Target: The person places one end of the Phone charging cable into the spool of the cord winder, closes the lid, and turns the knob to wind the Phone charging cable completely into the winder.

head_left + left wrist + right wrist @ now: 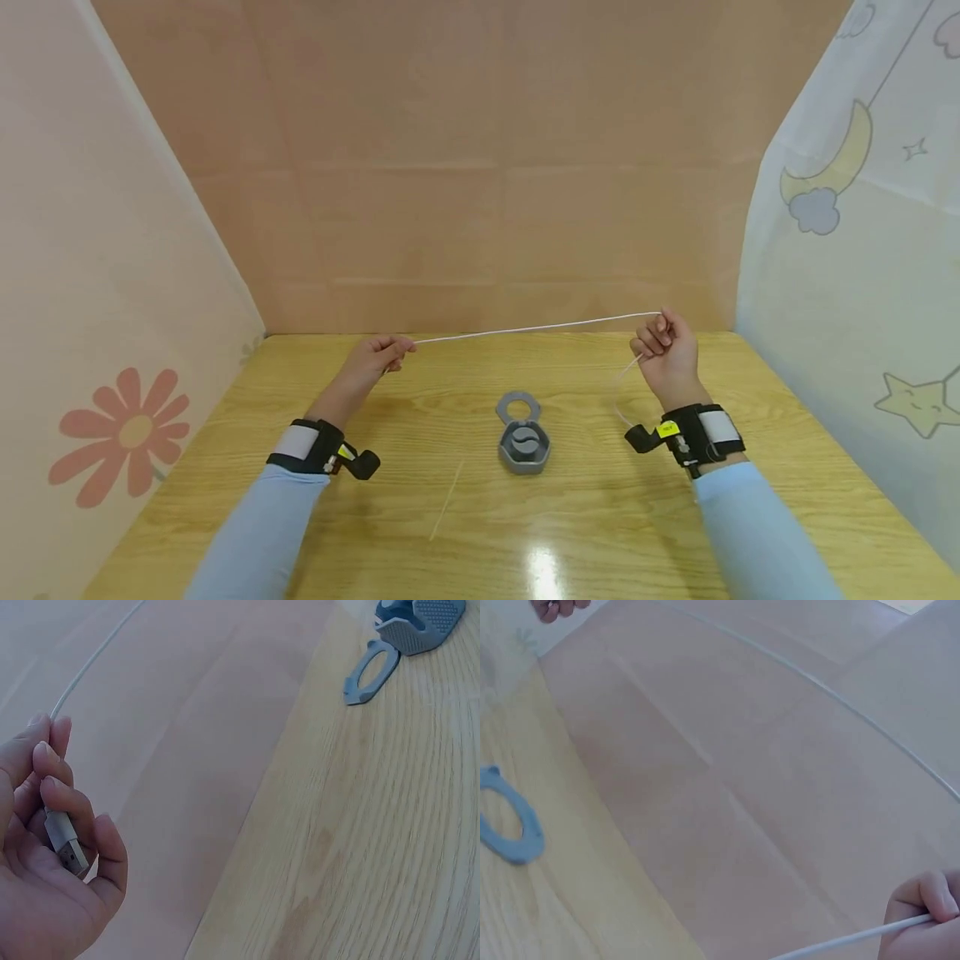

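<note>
both sleeves, pale blue, enter from the near edge of the wooden table (pixel 675 533), each forearm wearing a black wrist strap with a camera.

landmark: the grey case (pixel 523 446), which sits on the table between the 2 forearms. its ring-shaped lid (pixel 517 408) lies open on the far side of the case, touching it.

left hand (pixel 375 358): raised above the table, beyond the case and to its left. the left wrist view shows its fingers (pixel 56 780) curled round the usb plug (pixel 66 844) of the white cable (pixel 536 327), with the cable leaving the hand past the fingertips.

right hand (pixel 667 350): raised beyond the case and to its right, well apart from the left hand. its fingers are curled and pinch the cable at the top of the fist; the right wrist view shows the cable running out from under 1 fingertip (pixel 930 896).

cable: stretched nearly straight through the air between the 2 hands, above and beyond the case, not touching it. a loose length hangs from the right hand down toward the right wrist strap.

1 thin pale stick (pixel 447 500) lies flat on the table, nearer than the case and to its left. whether it touches anything else cannot be determined.

pale panels stand behind and to each side of the table.
</note>
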